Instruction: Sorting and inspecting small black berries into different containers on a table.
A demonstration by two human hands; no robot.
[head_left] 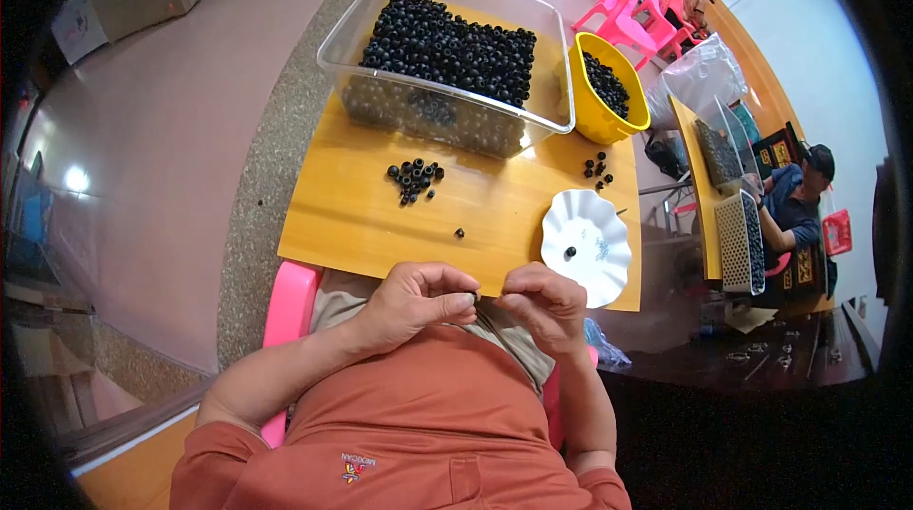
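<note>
The person wears a brick-red shirt (418,391) with a small multicoloured emblem (354,472) and tiny lettering beside it. Right of the emblem sits a matching pocket (466,481). The short left sleeve (223,458) and right sleeve (609,488) flank the emblem; beige trousers (340,300) show well beyond it.

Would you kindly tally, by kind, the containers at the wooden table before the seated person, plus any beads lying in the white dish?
Clear rectangular plastic bin: 1
Yellow plastic tub: 1
White scalloped dish: 1
Small round black bead in the dish: 1
Total: 4
</note>
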